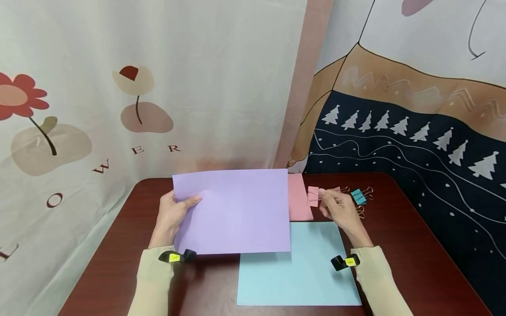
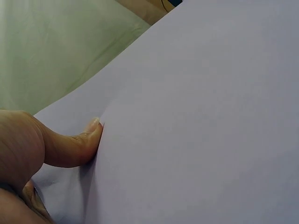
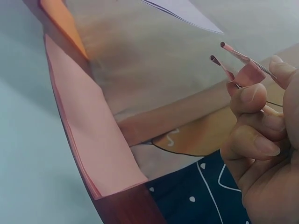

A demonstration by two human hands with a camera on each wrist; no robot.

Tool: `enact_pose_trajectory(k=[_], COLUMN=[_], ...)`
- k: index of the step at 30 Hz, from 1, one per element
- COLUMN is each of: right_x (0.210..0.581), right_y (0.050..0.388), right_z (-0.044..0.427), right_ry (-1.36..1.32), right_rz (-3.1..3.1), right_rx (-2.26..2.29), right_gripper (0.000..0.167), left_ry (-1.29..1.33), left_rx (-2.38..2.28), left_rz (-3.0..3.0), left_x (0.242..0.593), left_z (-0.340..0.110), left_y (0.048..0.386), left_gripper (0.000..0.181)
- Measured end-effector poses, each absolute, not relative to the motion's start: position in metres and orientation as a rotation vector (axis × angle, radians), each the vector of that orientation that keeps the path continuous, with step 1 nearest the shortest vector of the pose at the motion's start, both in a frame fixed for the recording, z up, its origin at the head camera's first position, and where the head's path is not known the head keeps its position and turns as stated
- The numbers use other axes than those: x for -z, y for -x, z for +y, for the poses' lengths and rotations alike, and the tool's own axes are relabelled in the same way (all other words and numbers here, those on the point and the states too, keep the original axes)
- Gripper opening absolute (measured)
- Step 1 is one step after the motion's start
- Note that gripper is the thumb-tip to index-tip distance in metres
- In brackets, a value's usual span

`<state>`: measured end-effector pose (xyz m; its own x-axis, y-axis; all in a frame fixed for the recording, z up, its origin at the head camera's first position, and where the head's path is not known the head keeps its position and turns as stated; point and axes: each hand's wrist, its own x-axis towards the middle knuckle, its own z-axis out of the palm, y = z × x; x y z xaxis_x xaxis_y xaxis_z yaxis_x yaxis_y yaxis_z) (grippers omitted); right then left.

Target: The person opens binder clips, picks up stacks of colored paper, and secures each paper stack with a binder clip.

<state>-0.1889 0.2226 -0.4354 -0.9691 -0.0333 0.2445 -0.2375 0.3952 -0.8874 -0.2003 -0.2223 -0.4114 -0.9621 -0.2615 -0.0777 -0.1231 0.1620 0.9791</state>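
My left hand (image 1: 169,217) grips a purple sheet of paper (image 1: 233,210) by its left edge, thumb on the front and the other fingers hidden behind. The sheet is held up above the table; in the left wrist view the thumb presses a crease into the purple paper (image 2: 187,116). With thumb and index finger, my right hand (image 1: 343,213) pinches the handles of a pink binder clip (image 1: 312,196). In the right wrist view the clip's (image 3: 251,74) mouth is spread apart with nothing in it. A gap separates clip and purple sheet.
Light blue paper (image 1: 300,278) lies at the front of the brown table (image 1: 106,263). Pink paper (image 1: 299,197) sits behind it, and the right wrist view shows orange paper (image 3: 67,28) too. A teal binder clip (image 1: 359,196) and other clips lie behind my right hand. Curtains hang behind.
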Motion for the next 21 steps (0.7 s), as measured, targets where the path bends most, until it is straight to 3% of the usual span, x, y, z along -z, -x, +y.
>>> enact_pose_trajectory(k=[5, 21], right_x=[0.420, 0.442], right_y=[0.178, 0.188], right_z=[0.210, 0.206], right_ry=[-0.284, -0.446], right_rz=[-2.487, -2.423], right_rx=[-1.587, -1.610], right_gripper=[0.044, 0.041], left_ry=[-0.361, -0.397], left_rx=[1.941, 1.887], left_rz=[-2.316, -2.371], left_x=[0.411, 0.410], left_z=[-0.220, -0.211], left_y=[0.201, 0.199], left_gripper=[0.046, 0.044])
